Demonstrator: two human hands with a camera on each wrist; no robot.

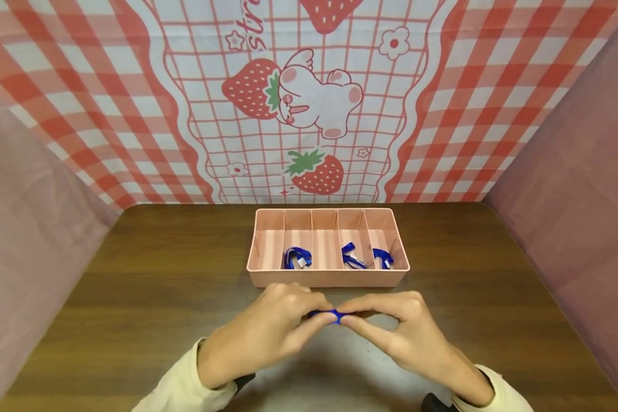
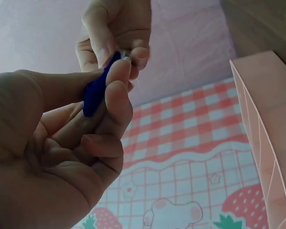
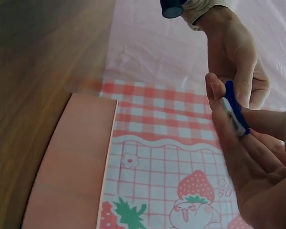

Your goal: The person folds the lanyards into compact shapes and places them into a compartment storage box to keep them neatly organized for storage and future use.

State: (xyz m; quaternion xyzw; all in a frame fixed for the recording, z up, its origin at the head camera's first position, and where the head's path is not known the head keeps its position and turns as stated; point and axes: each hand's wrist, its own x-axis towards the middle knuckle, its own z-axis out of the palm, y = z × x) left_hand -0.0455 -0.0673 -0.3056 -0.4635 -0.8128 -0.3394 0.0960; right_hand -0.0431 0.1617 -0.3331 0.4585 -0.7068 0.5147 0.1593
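Note:
Both hands meet just in front of the pink tray (image 1: 327, 278) and share one folded blue strap (image 1: 336, 314). My left hand (image 1: 268, 329) pinches its left end between thumb and fingers. From the other side, my right hand (image 1: 404, 329) pinches the right end the same way. In the left wrist view the blue strap (image 2: 95, 93) lies along the left fingers, with a small pale piece at its far end. A white part shows along the blue strap (image 3: 236, 109) in the right wrist view. Fingers cover much of it.
The tray has several compartments in a row. Coiled blue straps with white ends lie in the second from the left (image 1: 293, 256), the fourth (image 1: 351, 256) and the rightmost (image 1: 383, 257). A strawberry-print cloth (image 1: 309, 103) hangs behind the wooden table (image 1: 159, 274).

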